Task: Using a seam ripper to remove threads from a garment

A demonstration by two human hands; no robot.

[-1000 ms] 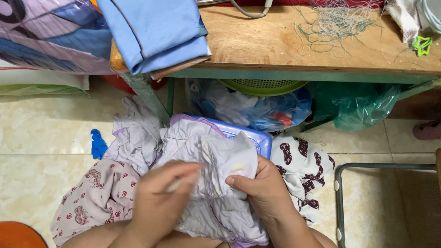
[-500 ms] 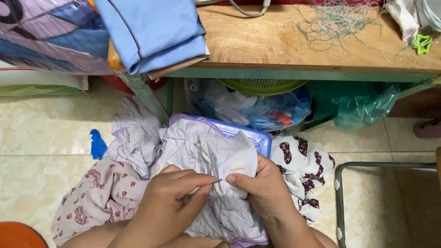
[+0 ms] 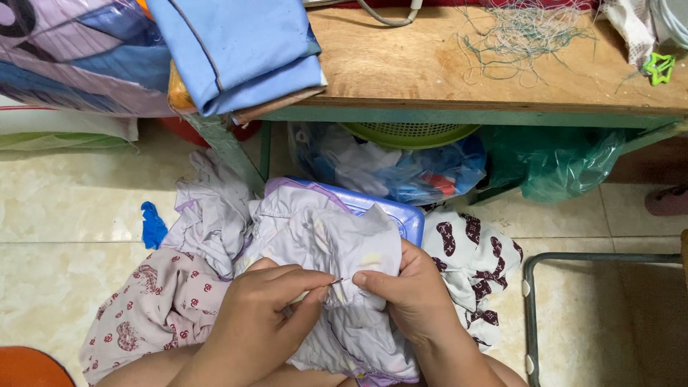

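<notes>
Pale lilac garment [image 3: 337, 244] lies bunched over the person's lap, draped across a blue plastic lid [image 3: 390, 211] and sitting directly under and between both hands, with a printed pink cloth [image 3: 143, 308] to its left and a white cloth with dark motifs [image 3: 473, 251] to its right. Left hand [image 3: 261, 315] rests on the fabric's near fold, thumb and forefinger pinched narrow on a thin needle [image 3: 337, 282]. Right hand [image 3: 401, 294] clamps a fold of the same garment, its thumb tip just beside the needle point.
</notes>
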